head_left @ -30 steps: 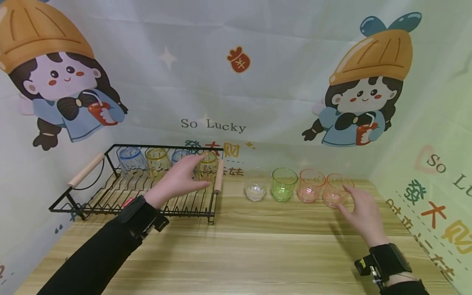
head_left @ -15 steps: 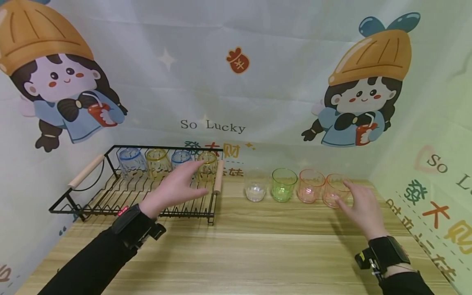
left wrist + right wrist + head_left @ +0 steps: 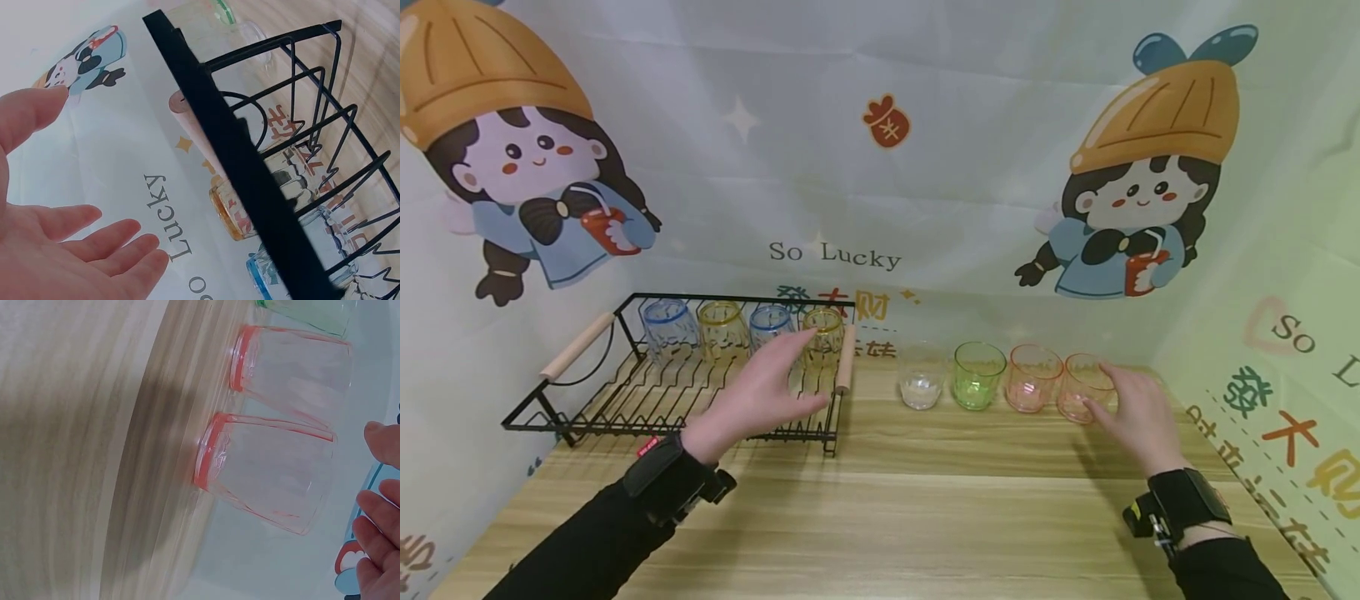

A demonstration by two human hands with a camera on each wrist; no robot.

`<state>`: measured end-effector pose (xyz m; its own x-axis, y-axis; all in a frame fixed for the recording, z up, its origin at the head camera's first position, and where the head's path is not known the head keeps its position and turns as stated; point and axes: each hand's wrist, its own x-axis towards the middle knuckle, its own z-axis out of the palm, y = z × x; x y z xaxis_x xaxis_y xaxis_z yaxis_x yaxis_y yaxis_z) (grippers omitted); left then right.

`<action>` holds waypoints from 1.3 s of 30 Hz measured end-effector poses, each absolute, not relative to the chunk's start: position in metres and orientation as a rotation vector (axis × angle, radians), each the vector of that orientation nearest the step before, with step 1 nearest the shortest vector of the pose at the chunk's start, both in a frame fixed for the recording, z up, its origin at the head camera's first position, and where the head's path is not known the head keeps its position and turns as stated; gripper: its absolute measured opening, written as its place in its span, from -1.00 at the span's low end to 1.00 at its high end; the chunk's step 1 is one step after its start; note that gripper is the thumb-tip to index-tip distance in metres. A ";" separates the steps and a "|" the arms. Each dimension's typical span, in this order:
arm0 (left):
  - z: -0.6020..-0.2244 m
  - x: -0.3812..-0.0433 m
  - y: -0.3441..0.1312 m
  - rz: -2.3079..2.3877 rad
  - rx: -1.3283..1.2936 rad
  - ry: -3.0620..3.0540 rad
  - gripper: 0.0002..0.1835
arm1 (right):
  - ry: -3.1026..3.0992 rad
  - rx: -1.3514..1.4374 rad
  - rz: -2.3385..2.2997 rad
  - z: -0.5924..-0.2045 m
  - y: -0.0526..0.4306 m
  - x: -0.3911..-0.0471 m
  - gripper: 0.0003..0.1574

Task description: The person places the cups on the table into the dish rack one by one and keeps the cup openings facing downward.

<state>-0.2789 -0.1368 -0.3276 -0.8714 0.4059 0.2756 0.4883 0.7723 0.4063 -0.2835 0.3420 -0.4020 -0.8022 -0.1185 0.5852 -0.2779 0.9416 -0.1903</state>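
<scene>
My left hand [image 3: 756, 396] hovers over the right part of a black wire dish rack [image 3: 737, 298], thumb and fingers spread, holding nothing. Just beyond its fingertips stands a yellow-rimmed glass [image 3: 829, 337], beside a blue-rimmed glass [image 3: 771, 318] partly hidden by the hand. In the left wrist view the fingers [image 3: 103, 234] are apart from the rack's bar and the yellow-rimmed glass [image 3: 234, 209]. My right hand [image 3: 1138, 421] is held beside the rightmost red-rimmed glass [image 3: 1078, 387], thumb and fingers parted. The right wrist view shows a gap between that glass [image 3: 269, 469] and the fingertips.
Another blue-rimmed glass [image 3: 668, 329] and a yellow one [image 3: 722, 333] stand farther left in the rack. Left of the rightmost red glass, a second red glass [image 3: 1033, 383], a green glass [image 3: 979, 379] and a clear glass [image 3: 920, 383] line the wooden table [image 3: 925, 517]. Printed cloth walls surround it.
My left hand has drawn back slightly towards me and left over the rack. My right hand has shifted a little up beside the red glass. The glasses stay put.
</scene>
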 end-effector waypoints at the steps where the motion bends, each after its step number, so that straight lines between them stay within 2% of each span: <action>1: -0.328 -0.278 -0.137 -0.718 -0.708 -2.795 0.00 | -2.504 0.278 0.354 -0.401 0.342 -0.284 -0.26; 39: -0.351 -0.270 -0.121 -0.642 -0.708 -2.643 0.07 | -2.575 0.272 0.259 -0.415 0.343 -0.304 -0.35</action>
